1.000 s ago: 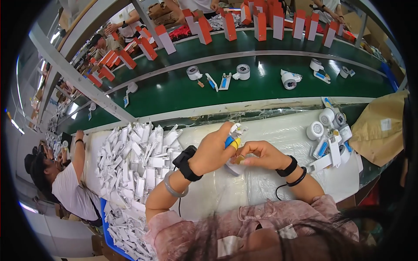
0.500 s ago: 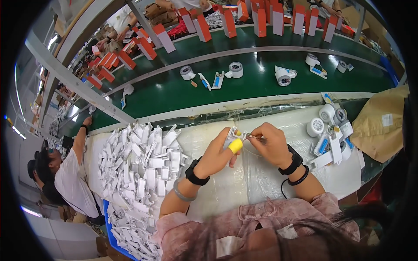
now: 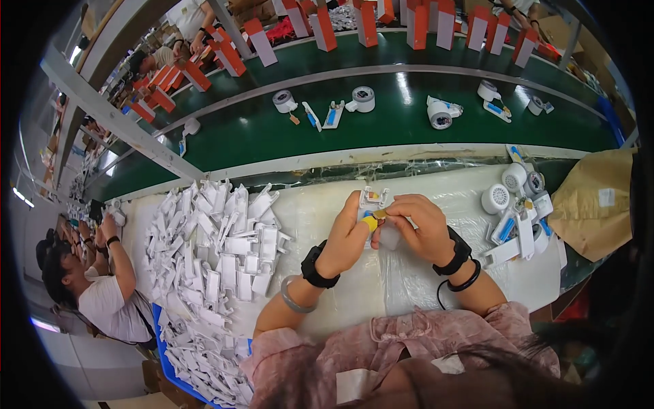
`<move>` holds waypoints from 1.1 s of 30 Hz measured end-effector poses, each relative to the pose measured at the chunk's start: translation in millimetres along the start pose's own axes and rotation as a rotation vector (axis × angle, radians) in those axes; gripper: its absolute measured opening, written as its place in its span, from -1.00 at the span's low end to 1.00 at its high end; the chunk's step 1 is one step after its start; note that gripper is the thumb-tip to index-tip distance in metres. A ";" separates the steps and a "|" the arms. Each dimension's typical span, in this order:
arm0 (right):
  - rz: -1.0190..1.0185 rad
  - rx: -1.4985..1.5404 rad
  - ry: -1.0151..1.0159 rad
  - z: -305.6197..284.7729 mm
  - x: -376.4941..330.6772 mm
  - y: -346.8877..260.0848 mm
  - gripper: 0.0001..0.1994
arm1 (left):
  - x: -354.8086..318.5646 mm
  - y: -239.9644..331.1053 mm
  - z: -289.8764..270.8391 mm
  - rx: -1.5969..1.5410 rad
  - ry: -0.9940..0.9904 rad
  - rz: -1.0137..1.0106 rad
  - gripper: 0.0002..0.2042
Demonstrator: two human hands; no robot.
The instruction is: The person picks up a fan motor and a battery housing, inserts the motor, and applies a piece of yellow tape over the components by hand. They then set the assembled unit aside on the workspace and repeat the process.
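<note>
My left hand (image 3: 346, 240), with a yellow cot on its thumb, is closed around a white plastic housing (image 3: 372, 198). A bit of blue shows inside the housing beside the thumb. My right hand (image 3: 419, 223) meets it from the right, fingers pinched at a small tan-brown piece (image 3: 380, 214) against the housing. Fingers partly hide that piece, and I cannot tell how it is attached. Below the fingertips, a pale translucent rounded part (image 3: 390, 237) shows between the hands.
Loose white plastic housings (image 3: 238, 245) are heaped on the left, above a blue bin (image 3: 163, 347) filled with more. Several fan-like assemblies (image 3: 496, 198) lie right, beside brown paper (image 3: 593, 204). Beyond runs a green conveyor (image 3: 272, 143) carrying assemblies; orange-and-white boxes (image 3: 327, 31) stand farther back. A co-worker (image 3: 112, 293) works left.
My right hand has come closer to the left, and the tan-brown piece now shows at the housing. Conveyor assemblies have shifted slightly left. The left co-worker's arm has drawn back from the conveyor.
</note>
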State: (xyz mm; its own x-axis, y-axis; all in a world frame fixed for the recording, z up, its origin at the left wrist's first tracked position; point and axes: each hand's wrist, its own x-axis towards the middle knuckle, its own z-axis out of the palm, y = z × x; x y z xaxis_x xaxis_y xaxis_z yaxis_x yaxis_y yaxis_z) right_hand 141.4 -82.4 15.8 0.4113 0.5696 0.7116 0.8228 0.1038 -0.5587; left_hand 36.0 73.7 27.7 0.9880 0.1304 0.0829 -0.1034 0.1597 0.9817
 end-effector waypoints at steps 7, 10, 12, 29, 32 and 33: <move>-0.036 0.007 0.106 3.3 -3.8 -0.4 -0.80 | -2.6 0.1 5.3 0.083 -0.020 0.023 -0.59; -0.049 -0.007 0.124 0.8 -2.0 -1.3 -0.79 | -2.7 -1.9 8.1 0.092 -0.035 0.041 -0.60; -0.073 -0.017 0.125 0.7 -2.0 -0.3 -0.78 | -3.6 0.7 9.7 0.104 -0.038 0.036 -0.60; -0.094 -0.015 0.127 3.2 -4.6 1.2 -0.76 | -5.3 -1.3 12.3 0.282 0.011 0.132 -0.63; -0.080 -0.021 0.115 2.8 -5.7 1.3 -0.76 | -6.1 -0.9 13.4 0.327 0.034 0.149 -0.64; -0.079 -0.020 0.115 3.2 -5.5 1.5 -0.76 | -6.1 -2.5 13.2 0.357 0.044 0.175 -0.64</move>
State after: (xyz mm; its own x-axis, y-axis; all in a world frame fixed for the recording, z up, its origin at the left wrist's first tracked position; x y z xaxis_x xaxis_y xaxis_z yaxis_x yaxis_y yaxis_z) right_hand 139.2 -82.8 9.6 0.3860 0.4633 0.7977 0.8616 0.1280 -0.4912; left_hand 31.8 59.7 27.1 0.9522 0.1688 0.2547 -0.2160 -0.2176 0.9518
